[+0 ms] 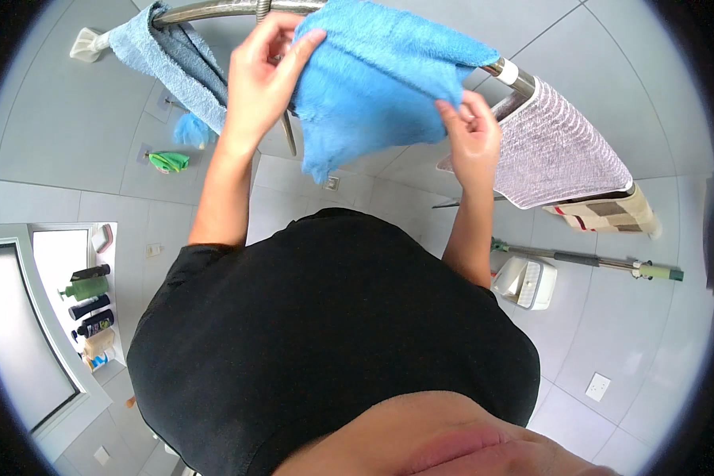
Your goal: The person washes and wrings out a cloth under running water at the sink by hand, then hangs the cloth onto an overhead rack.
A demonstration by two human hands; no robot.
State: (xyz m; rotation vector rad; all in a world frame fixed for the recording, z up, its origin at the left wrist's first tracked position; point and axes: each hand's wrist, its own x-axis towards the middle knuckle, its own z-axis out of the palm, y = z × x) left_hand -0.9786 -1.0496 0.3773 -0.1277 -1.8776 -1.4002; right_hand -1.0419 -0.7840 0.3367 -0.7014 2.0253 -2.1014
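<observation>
A bright blue cloth [373, 91] with a fluffy pile hangs over a metal rail [214, 9]. My left hand [263, 75] pinches its left edge near the top, thumb lying over the fabric. Lower down, my right hand [474, 139] grips the right edge between thumb and fingers. The cloth spreads between both hands, its lower edge hanging free. Left of it on the same rail is a pale blue towel [166, 67], folded over. On the right side hangs a grey-white striped towel [559, 151], close to my right hand.
Farther right hangs a beige checked cloth [611, 213]. A mop pole [579, 258] and a white bucket [541, 285] are below it. At left, a green cloth [169, 162] and a blue fluffy thing [190, 131] hang on the tiled wall; several bottles [87, 288] stand in a niche.
</observation>
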